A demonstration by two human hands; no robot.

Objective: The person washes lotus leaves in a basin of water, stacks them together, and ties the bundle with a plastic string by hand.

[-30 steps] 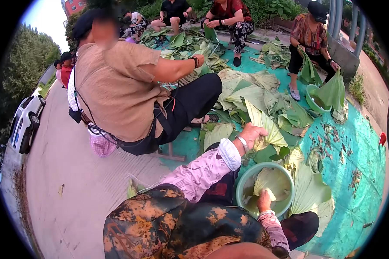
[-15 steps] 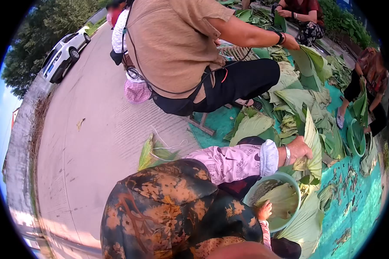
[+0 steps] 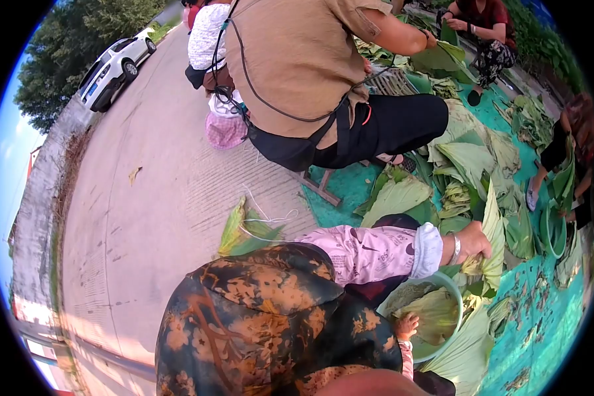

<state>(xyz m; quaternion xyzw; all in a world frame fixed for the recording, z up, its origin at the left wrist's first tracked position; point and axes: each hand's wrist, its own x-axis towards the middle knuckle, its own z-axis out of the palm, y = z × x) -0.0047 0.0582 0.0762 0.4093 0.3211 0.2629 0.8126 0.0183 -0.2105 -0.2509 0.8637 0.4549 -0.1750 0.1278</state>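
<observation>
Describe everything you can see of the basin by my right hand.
The basin is round, open and pale green, apparently plastic, with a smooth rim. It stands about upright; its base is hidden. Inside, a broad, yellowish-green leaf lies over something greyish, perhaps murky water. The right hand reaches over the rim to the leaf's edge. Large leaves spread beside it.

outdoor roadside work area — concrete pavement [image 3: 158, 178], parked white car [image 3: 115, 69], trees [image 3: 79, 49], green ground sheet [image 3: 541, 310] strewn with large leaves [image 3: 465, 350].
</observation>
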